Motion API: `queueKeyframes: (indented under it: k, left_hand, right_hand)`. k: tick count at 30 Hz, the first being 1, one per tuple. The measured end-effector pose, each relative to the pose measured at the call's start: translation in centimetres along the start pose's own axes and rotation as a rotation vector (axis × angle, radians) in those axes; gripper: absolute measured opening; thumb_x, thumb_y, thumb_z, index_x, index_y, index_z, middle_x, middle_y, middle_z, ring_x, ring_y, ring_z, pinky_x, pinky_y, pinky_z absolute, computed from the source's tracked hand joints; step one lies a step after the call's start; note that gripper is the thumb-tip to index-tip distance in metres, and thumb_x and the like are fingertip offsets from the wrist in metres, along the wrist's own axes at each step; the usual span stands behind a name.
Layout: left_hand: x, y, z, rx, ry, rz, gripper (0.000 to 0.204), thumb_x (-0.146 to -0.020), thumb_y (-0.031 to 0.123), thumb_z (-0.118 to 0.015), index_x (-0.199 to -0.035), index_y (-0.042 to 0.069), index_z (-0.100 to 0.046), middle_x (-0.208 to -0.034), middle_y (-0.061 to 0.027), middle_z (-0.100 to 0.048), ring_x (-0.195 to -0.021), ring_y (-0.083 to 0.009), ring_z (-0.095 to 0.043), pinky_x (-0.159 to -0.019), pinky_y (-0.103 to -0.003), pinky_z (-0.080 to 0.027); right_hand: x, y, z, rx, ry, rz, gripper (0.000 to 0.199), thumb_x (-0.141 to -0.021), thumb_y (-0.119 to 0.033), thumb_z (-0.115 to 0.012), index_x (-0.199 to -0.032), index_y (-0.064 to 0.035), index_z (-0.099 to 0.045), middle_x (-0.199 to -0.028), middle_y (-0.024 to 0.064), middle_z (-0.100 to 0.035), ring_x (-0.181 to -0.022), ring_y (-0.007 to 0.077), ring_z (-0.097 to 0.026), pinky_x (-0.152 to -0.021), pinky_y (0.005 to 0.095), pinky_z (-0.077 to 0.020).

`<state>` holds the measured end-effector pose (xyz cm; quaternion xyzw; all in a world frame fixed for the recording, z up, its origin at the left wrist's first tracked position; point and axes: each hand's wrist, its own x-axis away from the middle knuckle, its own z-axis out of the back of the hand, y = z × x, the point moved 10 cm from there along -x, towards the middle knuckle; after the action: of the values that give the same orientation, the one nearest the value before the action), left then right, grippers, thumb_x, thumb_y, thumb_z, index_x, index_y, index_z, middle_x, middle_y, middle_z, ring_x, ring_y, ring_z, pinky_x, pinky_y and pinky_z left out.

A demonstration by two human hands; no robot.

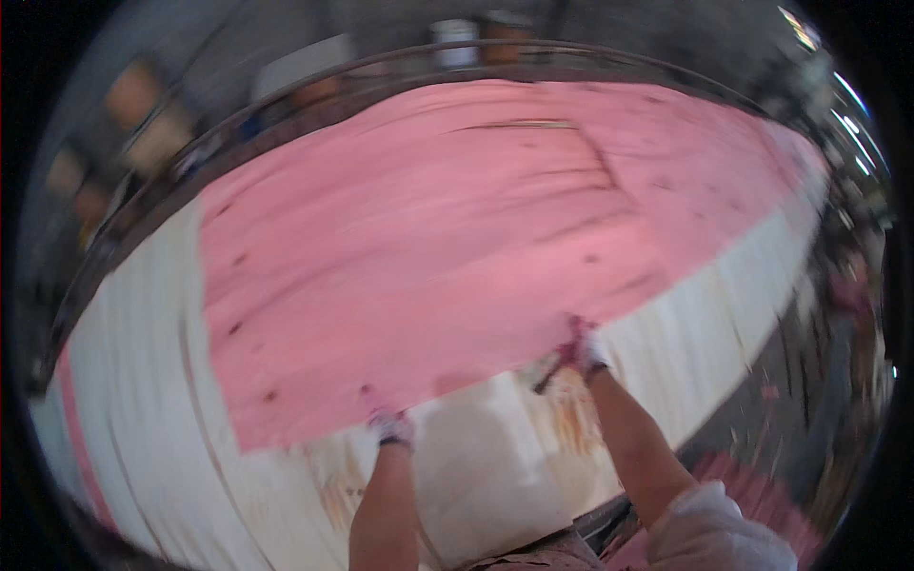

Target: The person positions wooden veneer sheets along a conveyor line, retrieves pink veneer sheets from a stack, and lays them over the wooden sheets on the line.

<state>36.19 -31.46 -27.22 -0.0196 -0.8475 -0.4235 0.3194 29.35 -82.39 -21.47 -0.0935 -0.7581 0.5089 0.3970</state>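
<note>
A large pink-coated sheet (428, 228) with dark knots, looking like wood veneer, lies over pale wood sheets (495, 457). My left hand (388, 419), in a pink-stained white glove, is at the pink sheet's near edge. Its fingers look stretched out over the pink surface, though blurred, and nothing shows in them. Farther right, my right hand (583, 350), gloved the same way, is closed on a short dark tool (547, 373) pointing down and left. Blur hides the tool's exact kind. That hand is also by the pink sheet's near edge.
Two dark slits or lifted strips cross the far part of the pink sheet, near a thin pale strip (528, 124). A dark rail (571, 45) curves behind the stack. Beyond it stand a white bucket (455, 43) and boxes (157, 138). Pink sheets (752, 495) lie low at right.
</note>
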Motion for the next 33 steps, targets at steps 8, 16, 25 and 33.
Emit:
queueKeyframes:
  k: [8,16,25,33]
  left_hand:
    - [4.5,3.1,-4.3,-0.045,0.126,0.285,0.071,-0.086,0.063,-0.042,-0.136,0.013,-0.037,-0.137,-0.0021,-0.044,-0.122,-0.0176,-0.044,-0.105,-0.034,-0.034]
    - [2.5,3.8,-2.2,-0.008,0.088,0.254,0.067,-0.089,0.058,-0.040,-0.138,0.013,-0.035,-0.140,-0.0021,-0.040,-0.126,-0.0181,-0.040,-0.107,-0.032,-0.031]
    - [4.2,3.7,-4.3,0.000,0.077,0.250,0.065,-0.091,0.059,-0.034,-0.137,0.013,-0.037,-0.140,-0.0017,-0.040,-0.126,-0.0182,-0.040,-0.106,-0.031,-0.032]
    - [0.2,1.8,0.0,-0.002,-0.085,0.105,0.057,-0.092,0.051,-0.036,-0.137,0.016,-0.036,-0.139,0.0031,-0.041,-0.126,-0.0121,-0.039,-0.099,-0.031,-0.038]
  right_hand:
    - [3.2,0.4,1.4,-0.173,0.255,-0.209,0.030,-0.084,-0.031,-0.063,-0.104,-0.0096,-0.057,-0.088,0.0064,-0.064,-0.066,0.0222,-0.062,-0.060,0.0392,-0.0534]
    - [5.0,-1.2,-0.8,-0.134,0.243,-0.082,0.036,-0.083,-0.036,-0.063,-0.105,-0.0082,-0.056,-0.089,0.0081,-0.065,-0.066,0.0229,-0.063,-0.055,0.0366,-0.0535]
    - [5.1,-2.2,-0.1,-0.308,0.216,0.023,0.035,-0.084,-0.029,-0.063,-0.107,-0.0032,-0.055,-0.085,0.0101,-0.065,-0.061,0.0233,-0.063,-0.052,0.0357,-0.0546]
    - [3.5,-0.7,-1.1,-0.278,0.118,0.035,0.044,-0.083,-0.041,-0.064,-0.111,-0.0091,-0.053,-0.101,0.0079,-0.061,-0.087,0.0259,-0.061,-0.073,0.0424,-0.0542]
